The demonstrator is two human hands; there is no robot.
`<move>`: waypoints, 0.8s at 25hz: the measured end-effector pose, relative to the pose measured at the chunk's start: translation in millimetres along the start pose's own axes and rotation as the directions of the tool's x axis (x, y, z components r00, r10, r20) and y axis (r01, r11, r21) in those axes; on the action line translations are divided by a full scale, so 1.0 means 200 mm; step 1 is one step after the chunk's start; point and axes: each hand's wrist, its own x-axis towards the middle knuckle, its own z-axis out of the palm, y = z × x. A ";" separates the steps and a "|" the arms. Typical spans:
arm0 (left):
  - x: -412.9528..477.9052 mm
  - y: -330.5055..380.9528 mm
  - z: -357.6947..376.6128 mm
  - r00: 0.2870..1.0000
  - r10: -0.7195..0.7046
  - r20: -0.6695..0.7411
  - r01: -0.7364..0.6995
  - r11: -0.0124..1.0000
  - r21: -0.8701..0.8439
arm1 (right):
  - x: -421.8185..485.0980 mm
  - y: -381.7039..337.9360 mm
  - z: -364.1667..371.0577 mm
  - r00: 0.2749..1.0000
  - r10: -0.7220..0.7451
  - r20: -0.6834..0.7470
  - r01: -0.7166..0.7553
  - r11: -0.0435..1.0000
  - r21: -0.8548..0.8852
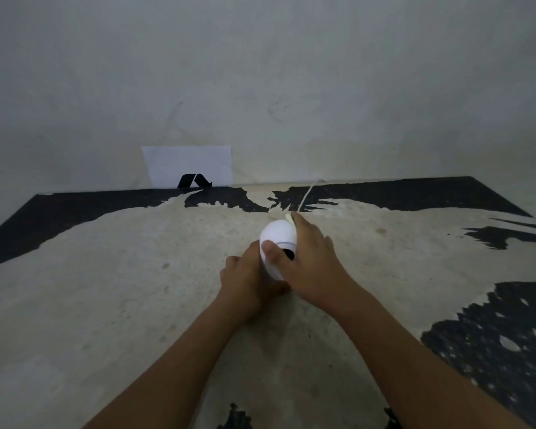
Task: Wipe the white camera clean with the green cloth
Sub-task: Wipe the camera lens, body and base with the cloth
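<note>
Both hands grip the white camera (277, 243): left hand (248, 281) closed around its base, right hand (311, 261) curled over its side, probably steadying; no green cloth visible.

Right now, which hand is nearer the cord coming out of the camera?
Right. The right hand wraps the camera's far side, fingertips by the cord. The left hand grips the near base, farther away.

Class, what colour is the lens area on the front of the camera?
Black, set in the white camera; seen in the head view.
</note>
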 end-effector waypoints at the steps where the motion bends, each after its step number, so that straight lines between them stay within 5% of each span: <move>1: 0.00 -0.02 0.01 1.000 0.018 -0.004 -0.018 1.000 -0.019 | -0.03 -0.02 0.01 0.998 -0.069 0.001 0.069 0.985 -0.161; 3: 0.00 -0.04 0.01 0.999 0.041 0.024 -0.038 0.993 -0.108 | -0.03 -0.07 0.02 0.981 -0.190 0.040 0.190 0.896 -0.401; 6: 0.01 -0.02 0.02 0.999 0.037 0.029 -0.033 0.990 -0.134 | 0.06 -0.13 0.02 0.972 -0.208 0.113 0.237 0.862 -0.449; 9: 0.02 0.01 0.03 1.000 0.012 0.024 -0.015 0.993 0.118 | 0.15 -0.14 -0.03 0.989 -0.092 0.118 0.114 0.973 -0.198; 14: 0.01 -0.02 0.02 0.999 0.041 -0.021 -0.041 0.999 0.005 | 0.08 -0.04 -0.04 0.973 0.182 0.139 -0.214 0.940 0.265; 17: 0.02 -0.03 0.03 0.998 0.057 -0.009 -0.056 0.998 0.021 | -0.06 -0.08 0.01 0.995 0.078 0.063 -0.080 0.996 0.028; 20: 0.00 -0.07 0.03 0.995 0.091 0.042 -0.072 0.942 -0.328 | -0.05 -0.14 0.03 0.985 -0.152 0.076 0.170 0.914 -0.369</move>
